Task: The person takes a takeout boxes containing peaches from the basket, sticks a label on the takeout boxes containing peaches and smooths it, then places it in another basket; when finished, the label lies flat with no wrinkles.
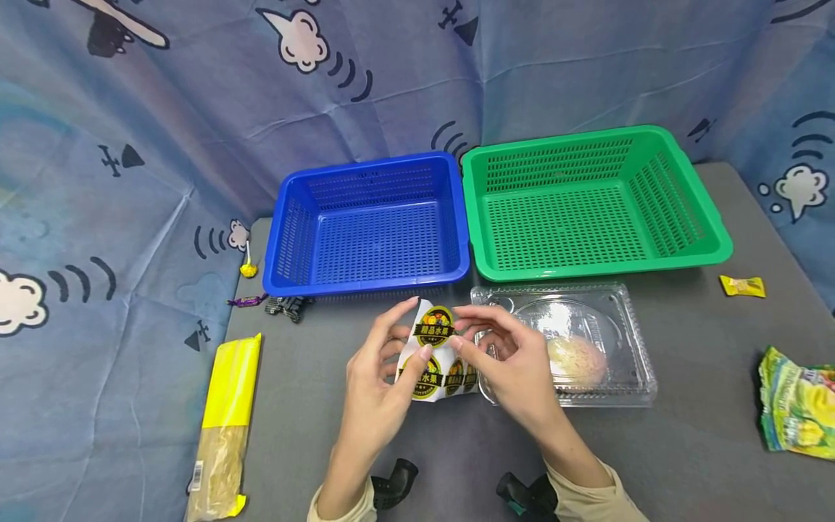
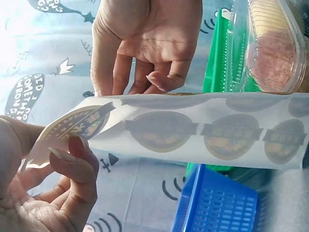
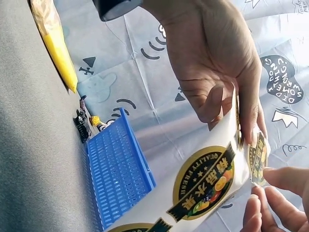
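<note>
Between both hands is a white strip of stickers (image 1: 445, 357), printed with round black-and-gold labels that bear fruit pictures. My left hand (image 1: 375, 395) grips the strip's left side, thumb on its printed face. From the other side, my right hand (image 1: 518, 362) pinches the right edge of the top sticker (image 1: 434, 326) between thumb and finger. In the right wrist view that sticker (image 3: 259, 157) stands at an angle to the rest of the strip. Beside the right hand lies a closed clear plastic box (image 1: 642, 366) with a rounded yellow-and-pink item (image 1: 580, 360) inside.
Behind the hands stand a blue basket (image 1: 365, 284) and a green basket (image 1: 600, 270). On the left are a yellow-topped noodle-like packet (image 1: 225, 420), a lollipop (image 1: 248, 270), a purple candy (image 1: 246, 301) and a small dark object (image 1: 287, 307). Rightward lie a yellow candy (image 1: 742, 286) and a green bag (image 1: 799, 406).
</note>
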The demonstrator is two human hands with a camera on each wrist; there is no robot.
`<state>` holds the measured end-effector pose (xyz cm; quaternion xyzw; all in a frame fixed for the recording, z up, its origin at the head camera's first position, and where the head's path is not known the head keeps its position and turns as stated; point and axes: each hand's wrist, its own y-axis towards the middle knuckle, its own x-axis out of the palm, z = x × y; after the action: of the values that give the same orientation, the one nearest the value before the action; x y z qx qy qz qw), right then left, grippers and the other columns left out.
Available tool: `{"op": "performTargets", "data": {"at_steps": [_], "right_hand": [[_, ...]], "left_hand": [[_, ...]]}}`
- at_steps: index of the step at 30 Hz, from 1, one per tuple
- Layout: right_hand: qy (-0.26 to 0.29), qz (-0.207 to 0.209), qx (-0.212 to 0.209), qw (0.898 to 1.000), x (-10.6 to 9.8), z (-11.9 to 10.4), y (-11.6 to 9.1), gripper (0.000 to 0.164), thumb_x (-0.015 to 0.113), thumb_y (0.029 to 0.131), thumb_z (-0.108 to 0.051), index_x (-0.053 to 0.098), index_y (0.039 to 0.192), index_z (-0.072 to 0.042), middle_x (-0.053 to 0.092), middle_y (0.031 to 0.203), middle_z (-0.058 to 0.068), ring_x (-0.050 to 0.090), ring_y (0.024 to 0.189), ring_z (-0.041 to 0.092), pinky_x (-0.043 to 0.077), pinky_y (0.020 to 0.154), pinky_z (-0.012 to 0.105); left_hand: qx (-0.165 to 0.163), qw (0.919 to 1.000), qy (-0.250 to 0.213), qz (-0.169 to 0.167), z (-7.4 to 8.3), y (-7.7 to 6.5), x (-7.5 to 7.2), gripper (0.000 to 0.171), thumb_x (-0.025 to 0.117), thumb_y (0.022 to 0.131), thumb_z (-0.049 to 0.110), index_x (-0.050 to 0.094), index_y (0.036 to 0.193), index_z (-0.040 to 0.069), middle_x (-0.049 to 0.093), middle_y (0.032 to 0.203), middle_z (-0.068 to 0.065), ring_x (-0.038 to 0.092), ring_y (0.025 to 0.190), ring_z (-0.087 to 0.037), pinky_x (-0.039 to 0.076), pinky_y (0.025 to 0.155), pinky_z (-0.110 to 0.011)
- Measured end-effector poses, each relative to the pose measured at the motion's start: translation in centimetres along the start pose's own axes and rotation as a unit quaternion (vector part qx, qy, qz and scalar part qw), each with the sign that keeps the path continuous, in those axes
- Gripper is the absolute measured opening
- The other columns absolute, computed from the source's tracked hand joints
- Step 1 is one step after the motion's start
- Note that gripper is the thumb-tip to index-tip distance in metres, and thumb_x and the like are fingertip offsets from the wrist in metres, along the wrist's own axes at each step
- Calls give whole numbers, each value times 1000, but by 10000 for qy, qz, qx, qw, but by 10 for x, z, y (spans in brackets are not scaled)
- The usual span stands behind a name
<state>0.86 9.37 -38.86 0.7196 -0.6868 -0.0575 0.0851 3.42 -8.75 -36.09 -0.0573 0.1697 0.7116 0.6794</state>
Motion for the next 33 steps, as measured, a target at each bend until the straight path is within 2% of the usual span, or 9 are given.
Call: {"op": "performTargets", "data": {"at_steps": [3, 12, 21, 29, 33], "right_hand": [[128, 132, 28, 9998, 0, -1, 0, 29, 77, 87, 14, 74, 114, 7, 75, 96, 1, 68, 85, 10, 51, 67, 17], [218, 220, 85, 9995, -2, -3, 0, 20, 79, 89, 6, 75, 109, 6, 74, 91, 10, 68, 78, 10, 53, 68, 19], [406, 184, -159, 9989, -4, -5, 0, 21, 76, 87, 15, 74, 107, 8, 74, 90, 2, 68, 78, 9, 55, 70, 18], [425, 351, -48, 9985, -17, -7, -1, 18, 79, 88, 10, 75, 105, 11, 74, 87, 7, 68, 76, 10, 55, 69, 17], [456, 582, -31, 9973, -28, -4, -3, 16, 76, 86, 17, 75, 101, 14, 76, 88, 3, 70, 76, 8, 57, 70, 17]], "left_hand": [[-27, 10000, -15, -2, 0, 0, 1, 58, 77, 96, 7, 61, 148, 28, 71, 108, -10, 76, 93, -17, 64, 74, -31], [-2, 9999, -73, -101, 0, 1, 2, 58, 77, 97, 9, 59, 150, 27, 73, 110, -11, 78, 93, -18, 63, 69, -31], [362, 9989, -152, -256, -4, 2, 1, 69, 78, 95, 6, 51, 156, 22, 71, 107, -13, 79, 91, -21, 61, 59, -29], [245, 9997, -82, -23, -7, 4, -2, 73, 78, 94, 1, 50, 158, 24, 69, 106, -12, 77, 88, -17, 60, 58, -30], [224, 9996, 35, 152, -11, 5, -5, 76, 78, 93, 0, 49, 158, 26, 69, 106, -11, 75, 86, -13, 56, 53, -27]]}}
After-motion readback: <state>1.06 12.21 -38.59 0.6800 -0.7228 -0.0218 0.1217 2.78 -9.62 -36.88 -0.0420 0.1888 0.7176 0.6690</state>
